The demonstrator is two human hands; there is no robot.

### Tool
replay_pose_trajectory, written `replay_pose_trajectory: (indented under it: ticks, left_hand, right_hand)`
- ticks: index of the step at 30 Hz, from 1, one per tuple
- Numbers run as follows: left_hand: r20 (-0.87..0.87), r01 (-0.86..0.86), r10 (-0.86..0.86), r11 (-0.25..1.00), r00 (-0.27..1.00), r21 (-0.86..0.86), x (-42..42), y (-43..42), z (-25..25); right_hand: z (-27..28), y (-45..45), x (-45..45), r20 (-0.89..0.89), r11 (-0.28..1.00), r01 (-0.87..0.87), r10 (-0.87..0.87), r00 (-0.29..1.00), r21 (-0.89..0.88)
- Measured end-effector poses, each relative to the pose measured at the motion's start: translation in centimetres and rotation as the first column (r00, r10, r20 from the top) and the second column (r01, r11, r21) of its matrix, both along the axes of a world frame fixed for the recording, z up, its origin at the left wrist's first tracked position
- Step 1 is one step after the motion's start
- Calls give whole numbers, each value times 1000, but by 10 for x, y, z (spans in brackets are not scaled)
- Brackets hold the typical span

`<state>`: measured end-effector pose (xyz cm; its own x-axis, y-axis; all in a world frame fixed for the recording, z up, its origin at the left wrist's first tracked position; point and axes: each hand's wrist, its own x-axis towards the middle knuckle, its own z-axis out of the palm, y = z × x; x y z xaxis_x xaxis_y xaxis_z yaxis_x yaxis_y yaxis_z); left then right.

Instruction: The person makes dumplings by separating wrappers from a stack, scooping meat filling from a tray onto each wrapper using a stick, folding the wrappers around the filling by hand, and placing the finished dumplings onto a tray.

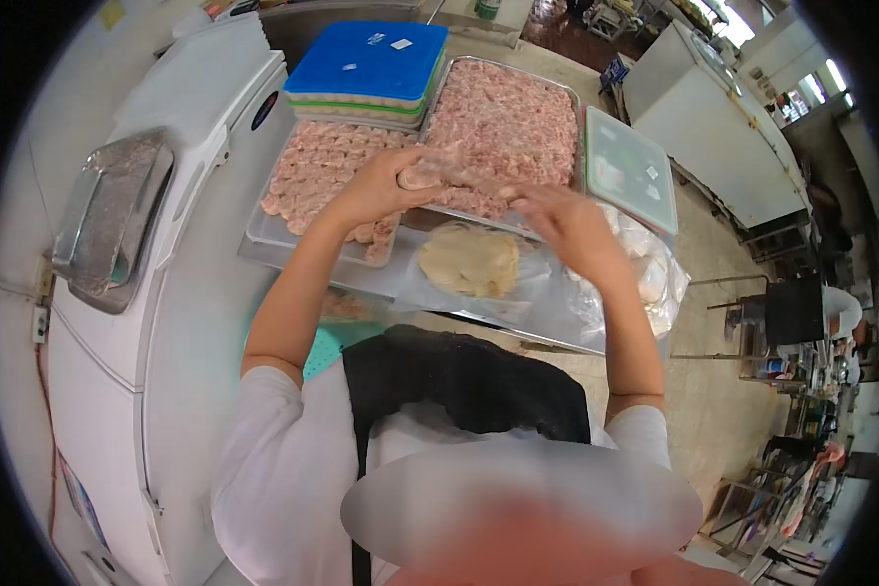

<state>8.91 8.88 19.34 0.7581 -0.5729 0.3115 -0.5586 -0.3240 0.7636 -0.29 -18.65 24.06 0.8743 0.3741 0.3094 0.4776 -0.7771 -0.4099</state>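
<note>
My left hand (381,186) is closed round a pale, filled dumpling (420,177), above the edge between two trays. My right hand (571,232) is partly blurred, over the near right corner of the meat tray. Its fingers look pressed together round a thin, smeared thing (481,182) that reaches toward the dumpling; its kind is unclear. Minced meat (503,117) fills the tray beyond my hands. Rows of shaped dumplings (332,166) cover the tray at left. Below my hands, a stack of round yellowish wrappers (469,260) lies on a clear plastic sheet (542,290).
Blue-lidded containers (366,63) are stacked behind the dumpling tray. A pale-lidded container (630,166) and a plastic bag with white contents (649,273) lie at right. A white chest freezer (181,186) on the left carries an empty metal tray (117,210).
</note>
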Motion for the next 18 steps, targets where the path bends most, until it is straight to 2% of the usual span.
replay_pose_trajectory:
  ticks: [3,6,9,12,15,18]
  left_hand:
    - [-87,-3,15,991,996,133,3,29,7]
    - [14,-99,99,995,995,23,5,76,-12]
    - [-164,-212,229,970,959,116,15,137,-20]
    - [21,-337,344,903,939,268,32,205,-73]
    - [220,-454,408,673,886,584,25,232,-99]
    - [299,-595,517,644,802,481,13,230,-130]
  right_hand:
    - [-25,38,5,-64,999,27,-30,998,-36]
    - [-31,55,6,-66,998,41,-38,997,54]
    - [-42,57,0,-130,983,88,-67,989,163]
    - [-61,55,-8,-155,955,149,-112,982,258]
    - [-75,47,-12,-410,901,328,-195,891,284]
    - [-87,41,-12,-440,872,371,-210,873,320]
